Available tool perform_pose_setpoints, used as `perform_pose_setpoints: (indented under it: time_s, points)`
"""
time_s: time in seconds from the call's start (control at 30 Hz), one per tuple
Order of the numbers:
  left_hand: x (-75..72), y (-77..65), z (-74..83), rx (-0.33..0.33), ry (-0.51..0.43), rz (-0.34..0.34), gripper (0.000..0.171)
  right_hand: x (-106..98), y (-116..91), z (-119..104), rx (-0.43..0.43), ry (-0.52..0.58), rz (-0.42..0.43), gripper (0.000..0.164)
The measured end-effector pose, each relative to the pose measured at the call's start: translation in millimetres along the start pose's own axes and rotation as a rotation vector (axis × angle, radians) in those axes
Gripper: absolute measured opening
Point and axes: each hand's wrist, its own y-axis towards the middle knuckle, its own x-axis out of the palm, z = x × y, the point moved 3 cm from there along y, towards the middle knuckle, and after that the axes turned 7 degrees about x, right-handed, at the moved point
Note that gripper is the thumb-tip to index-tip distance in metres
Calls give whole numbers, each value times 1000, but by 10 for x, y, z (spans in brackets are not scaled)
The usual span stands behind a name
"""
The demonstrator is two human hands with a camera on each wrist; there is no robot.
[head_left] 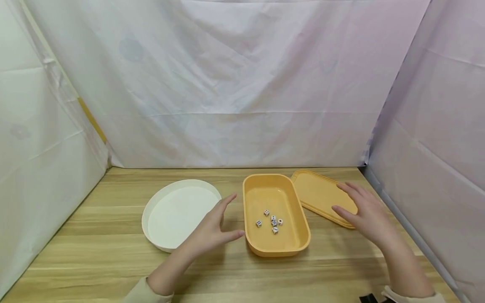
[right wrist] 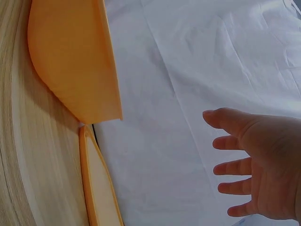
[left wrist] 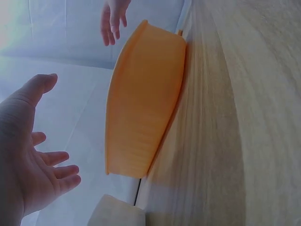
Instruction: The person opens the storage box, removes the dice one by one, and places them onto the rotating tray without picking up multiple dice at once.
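Note:
Several white dice (head_left: 274, 223) with dark pips lie in a loose cluster on the floor of an orange-yellow rectangular box (head_left: 305, 235). Just left of the box, my left hand (head_left: 212, 229) hovers with thumb and fingers spread, holding nothing. My right hand (head_left: 365, 212) is raised over the right end of a flat orange-yellow lid (head_left: 322, 193), its fingers apart and holding nothing. That lid lies on the table, with its left end by the box's far right side. Both wrist views show the box's outer wall (left wrist: 143, 99) with the hands apart from it.
A round white tray (head_left: 178, 214) stands left of the box, partly behind my left hand. Wood-patterned table (head_left: 94, 244) lies under everything. White cloth (head_left: 235, 84) hangs at the back and on both sides.

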Motion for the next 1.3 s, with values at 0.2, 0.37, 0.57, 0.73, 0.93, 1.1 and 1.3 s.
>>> perform_pose_setpoints:
  time_s: [0.2, 0.37, 0.57, 0.73, 0.93, 1.1, 1.3]
  points:
    - [-78, -11, 27, 15, 35, 11, 91, -5, -8, -118, -69, 23, 46, 61]
    - [-188, -34, 41, 42, 57, 33, 88, 5, -24, -198, -129, 32, 92, 59]
    - [-306, -105, 10, 61, 75, 68, 88, 28, -9, -285, -189, 18, 114, 57]
    - [-380, -209, -56, 63, 116, 85, 88, 47, 11, -372, -218, 7, 118, 56]
    - [-493, -350, -181, 23, 137, 109, 86, 70, 30, -454, -256, 4, 144, 56]
    - [-592, -458, -282, -22, 147, 124, 85, 106, 54, -514, -275, -2, 139, 55]
    - [-687, -533, -372, -45, 154, 140, 86, 181, 92, -587, -326, -1, 152, 52]
